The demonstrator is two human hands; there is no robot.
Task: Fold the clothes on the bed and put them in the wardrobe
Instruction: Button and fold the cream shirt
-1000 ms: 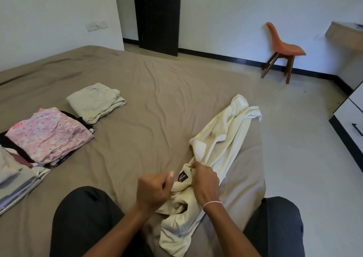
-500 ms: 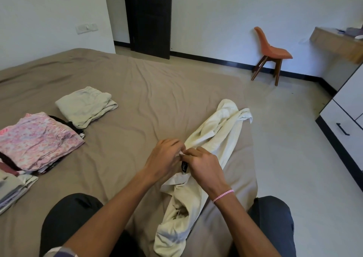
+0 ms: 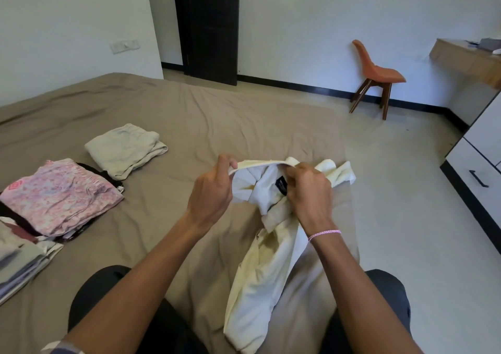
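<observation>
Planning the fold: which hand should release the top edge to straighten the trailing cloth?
Probably the right hand: the bunched length of the cream garment lies just beneath its wrist, while the left hand pinches the edge farther aside.

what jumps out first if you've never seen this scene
Dead centre, the left hand and right hand pinch the labelled edge of a cream cloth garment, stretching it taut above the taupe bedsheet. At left lie a folded pink floral garment atop a stack and a folded beige garment; an orange moulded chair stands by the far wall.
</observation>
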